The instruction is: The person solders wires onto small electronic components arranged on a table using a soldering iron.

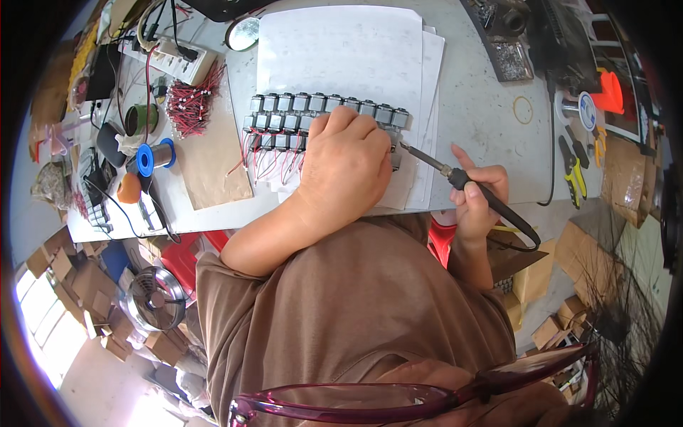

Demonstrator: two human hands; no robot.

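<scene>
Motors (324, 112) lay in rows under your left hand (346, 162), while your right hand (478, 196) gripped the soldering iron (462, 181), tip pointing left toward them.

**One head-worn fisheye, looking steeply down**

A single view comes from a camera on the person's head, facing down and forward over the white table (484, 107). It sits close: the glasses frame (427, 395) crosses the near edge, the brown shirt (356, 299) fills the near middle. Straight edges bow toward the dark rim. Floor with cardboard boxes (71, 270) shows near left and right.
</scene>
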